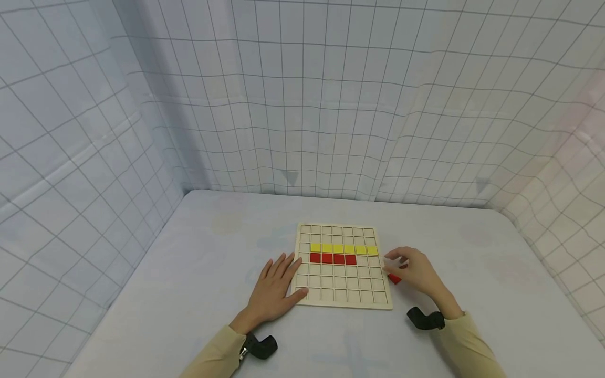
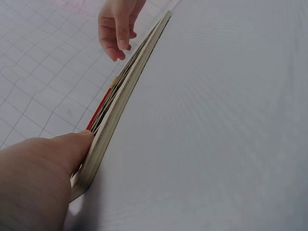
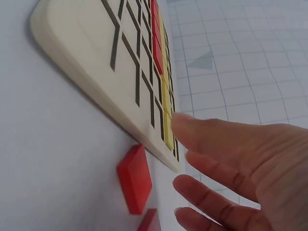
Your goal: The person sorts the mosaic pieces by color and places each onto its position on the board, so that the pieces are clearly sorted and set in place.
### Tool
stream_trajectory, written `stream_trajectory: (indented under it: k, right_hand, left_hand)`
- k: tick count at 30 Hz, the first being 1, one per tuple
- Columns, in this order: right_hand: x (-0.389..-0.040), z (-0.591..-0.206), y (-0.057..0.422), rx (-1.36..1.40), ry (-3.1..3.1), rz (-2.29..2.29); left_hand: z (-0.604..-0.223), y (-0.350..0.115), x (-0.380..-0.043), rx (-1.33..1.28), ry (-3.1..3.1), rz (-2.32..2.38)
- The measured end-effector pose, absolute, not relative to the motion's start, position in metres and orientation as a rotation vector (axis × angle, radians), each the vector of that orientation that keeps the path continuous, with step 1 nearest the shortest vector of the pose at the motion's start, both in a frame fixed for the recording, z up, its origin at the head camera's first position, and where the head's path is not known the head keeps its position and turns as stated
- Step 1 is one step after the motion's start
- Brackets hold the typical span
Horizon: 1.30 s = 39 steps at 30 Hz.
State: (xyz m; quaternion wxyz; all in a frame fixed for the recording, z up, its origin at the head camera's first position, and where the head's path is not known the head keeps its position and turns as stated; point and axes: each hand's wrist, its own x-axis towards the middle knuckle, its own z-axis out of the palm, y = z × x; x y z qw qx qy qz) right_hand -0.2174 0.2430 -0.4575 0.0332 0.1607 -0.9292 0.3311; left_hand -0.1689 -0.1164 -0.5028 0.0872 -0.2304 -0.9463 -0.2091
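A pale wooden grid board (image 1: 339, 295) lies on the table with a row of yellow square tiles (image 1: 338, 248) and, just below it, a shorter row of red tiles (image 1: 327, 258). My left hand (image 1: 272, 294) rests spread along the board's left edge, its thumb over the lower left corner. Beyond the right edge hovers my right hand (image 1: 417, 269), thumb and fingers bent but apart, nothing seen between them. Under it lies a loose red tile (image 3: 135, 178) beside the board, with part of another red tile (image 3: 150, 220) showing in the right wrist view.
The white table (image 1: 227, 226) is bordered by grid-patterned cloth walls (image 1: 312, 105) at the back and sides. A black wrist device (image 1: 262, 347) sits at the left wrist, and a similar black device (image 1: 425, 318) at the right.
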Motion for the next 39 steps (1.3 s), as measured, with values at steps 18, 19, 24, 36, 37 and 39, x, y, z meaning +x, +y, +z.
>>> stream_trajectory:
  k: [18, 19, 24, 36, 37, 39]
  right_hand:
    - [-0.216, -0.456, 0.261, 0.598, -3.015, 0.707]
    - [-0.216, -0.456, 0.262, 0.578, -3.018, 0.719]
    - [-0.219, -0.456, 0.262, 0.477, -3.034, 0.757]
    - [-0.222, -0.465, 0.262, 0.397, -2.957, 0.951]
    - [-0.222, -0.465, 0.262, 0.399, -2.946, 0.959]
    - [-0.221, -0.467, 0.262, 0.389, -2.931, 0.967]
  left_hand:
    - [-0.507, -0.116, -0.171, -0.695, -2.794, -0.621]
    - [-0.507, -0.116, -0.171, -0.696, -2.795, -0.623]
    - [-0.506, -0.116, -0.171, -0.692, -2.797, -0.627]
    - [-0.509, -0.117, -0.172, -0.686, -2.778, -0.622]
    - [-0.509, -0.117, -0.172, -0.687, -2.778, -0.620]
    - [-0.508, -0.117, -0.172, -0.687, -2.783, -0.623]
